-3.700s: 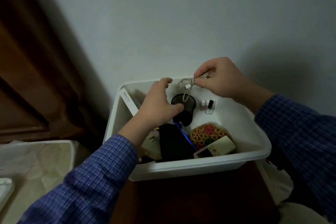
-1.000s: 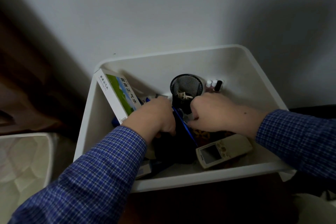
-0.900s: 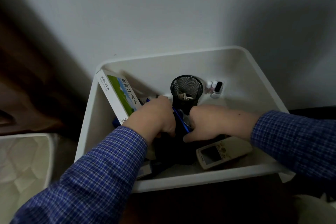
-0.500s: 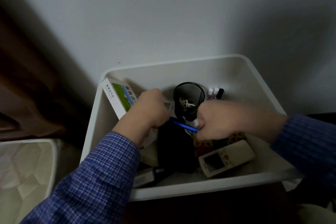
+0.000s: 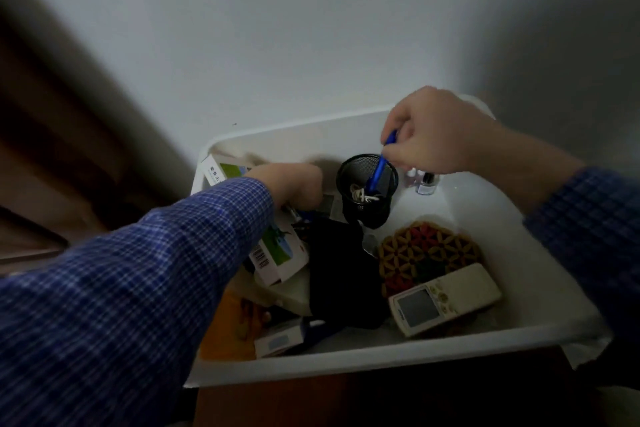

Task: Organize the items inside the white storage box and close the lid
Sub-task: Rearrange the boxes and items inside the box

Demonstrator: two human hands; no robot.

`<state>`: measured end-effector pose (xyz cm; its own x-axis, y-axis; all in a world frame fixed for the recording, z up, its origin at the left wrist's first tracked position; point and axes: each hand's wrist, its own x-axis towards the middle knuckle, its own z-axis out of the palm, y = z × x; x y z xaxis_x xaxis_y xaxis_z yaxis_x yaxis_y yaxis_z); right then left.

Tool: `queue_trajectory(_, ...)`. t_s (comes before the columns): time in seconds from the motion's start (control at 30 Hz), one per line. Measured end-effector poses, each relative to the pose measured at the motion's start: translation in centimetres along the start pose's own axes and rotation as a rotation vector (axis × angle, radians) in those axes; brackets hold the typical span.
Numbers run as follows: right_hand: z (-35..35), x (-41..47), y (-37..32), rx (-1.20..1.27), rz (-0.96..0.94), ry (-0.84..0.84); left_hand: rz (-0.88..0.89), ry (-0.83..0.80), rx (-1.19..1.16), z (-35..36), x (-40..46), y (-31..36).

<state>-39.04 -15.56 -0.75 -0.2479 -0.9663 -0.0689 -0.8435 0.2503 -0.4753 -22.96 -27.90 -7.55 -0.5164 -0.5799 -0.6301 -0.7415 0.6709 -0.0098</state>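
A: What does the right hand (image 5: 436,130) hold?

B: It pinches a slim blue plastic pen (image 5: 380,165) near its upper end, between thumb and curled fingers. The pen slants down into the black wire-mesh cylindrical pen cup (image 5: 367,189), its lower end inside the rim. A coiled pale cord (image 5: 360,193) lies at the bottom of the same cup.

A: And the left hand (image 5: 294,184)?

B: It reaches down at the far left of the open white plastic storage box (image 5: 391,354), left of the cup. Its fingers point away and are hidden, so whether they grasp anything cannot be told. A blue checked sleeve (image 5: 145,274) covers the forearm.

A: What surrounds the cup?

B: Just right of it, against the far wall, stand small glass bottles (image 5: 424,182), one with a black cap. Near of the cup lies a dark, soft black pouch (image 5: 341,270). Right of the pouch is a round woven mat with a coloured flower pattern (image 5: 427,253); a white remote control with a grey screen (image 5: 445,298) lies across its near edge.

A: And on the left?

B: A white-and-green printed carton (image 5: 277,253) lies tilted under the left wrist; another like it (image 5: 223,170) leans at the far left corner. The box stands against a pale wall (image 5: 311,28).
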Motion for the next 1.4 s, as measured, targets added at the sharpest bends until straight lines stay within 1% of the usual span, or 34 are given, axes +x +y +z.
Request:
queue_trajectory(0.1, 2.0, 0.9, 0.5, 0.069, 0.062, -0.025, -0.011, -0.020, 0.081, 1.3, 1.3, -0.7)
queue_trajectory(0.23, 3.0, 1.3, 1.4, 0.083, 0.123, 0.005, -0.002, -0.043, 0.175, 1.5, 1.9, -0.9)
queue_trajectory(0.37, 1.9, 0.9, 1.6, 0.048, 0.100, 0.185, 0.020, -0.128, 0.289, 1.4, 1.8, -0.3)
queue_trajectory(0.5, 1.2, 0.5, 1.2, 0.133, 0.086, 0.195, -0.009, -0.244, 0.416, 1.6, 0.7, 0.1)
queue_trajectory(0.57, 1.1, 0.3, 1.3, 0.143, 0.063, 0.173, -0.037, -0.271, 0.468, 1.9, 0.5, 0.3)
queue_trajectory(0.67, 0.9, 0.1, 1.6, 0.163, 0.039, 0.155, -0.049, -0.243, 0.509, 2.2, 0.4, 0.4)
queue_trajectory(0.73, 0.9, -0.1, 1.8, 0.168, 0.024, 0.159, -0.050, -0.191, 0.538, 1.9, -0.2, 0.2)
queue_trajectory(0.83, 1.0, -0.5, 2.0, 0.192, -0.007, 0.150, -0.008, -0.156, 0.616, 1.1, -1.6, -0.1)
queue_trajectory(1.0, 1.0, -1.0, 1.8, 0.234, 0.001, 0.117, -0.024, -0.108, 0.588, -1.3, -5.2, 0.3)
queue_trajectory(1.07, 0.9, -1.2, 1.5, 0.232, -0.011, 0.116, -0.042, -0.116, 0.570, -2.7, -7.3, 1.0)
queue_trajectory(1.17, 0.8, -1.3, 1.2, 0.258, -0.022, 0.149, -0.043, -0.138, 0.588, -4.9, -10.3, 2.0)
queue_trajectory(1.27, 0.7, -1.3, 1.0, 0.328, -0.016, 0.197, -0.001, -0.129, 0.574, -6.8, -13.0, 1.1)
queue_trajectory(1.33, 0.8, -1.4, 0.9, 0.419, 0.013, 0.140, 0.033, -0.123, 0.497, -7.6, -14.2, 0.0)
queue_trajectory(1.4, 1.1, -1.6, 0.9, 0.478, 0.063, -0.003, 0.074, -0.124, 0.373, -7.7, -15.2, -1.2)
